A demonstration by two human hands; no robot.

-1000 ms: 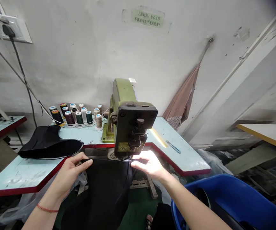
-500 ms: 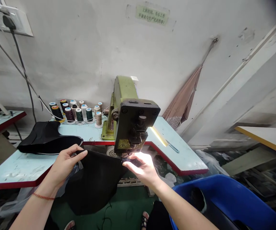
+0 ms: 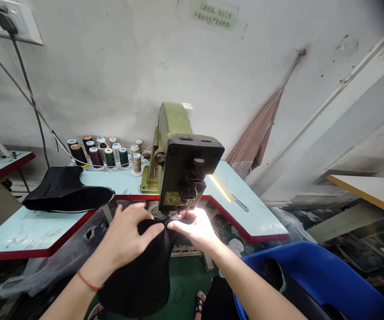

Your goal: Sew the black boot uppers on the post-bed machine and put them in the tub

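Note:
A black leather-like piece [image 3: 141, 284] hangs down in front of the green sewing machine [image 3: 175, 118], its upper edge at the underside of the machine's dark head. My left hand [image 3: 128, 233] grips that edge between thumb and fingers, left of the lit stitching spot. Close to it on the right, my right hand [image 3: 193, 226] pinches the same edge under the head, in bright lamp light. Both thumbs nearly meet on the edge. The needle is hidden by the head and fingers.
A black boot upper [image 3: 65, 191] lies on the pale blue table [image 3: 11, 235] at left. Several thread spools [image 3: 108, 153] stand behind it. On the right are a small blue-handled tool [image 3: 240, 203] and a blue tub [image 3: 305, 262] holding dark pieces.
My left hand has slid right along the edge, close to my right hand. The black piece now hangs bunched and narrower. My right hand has stayed at the machine head.

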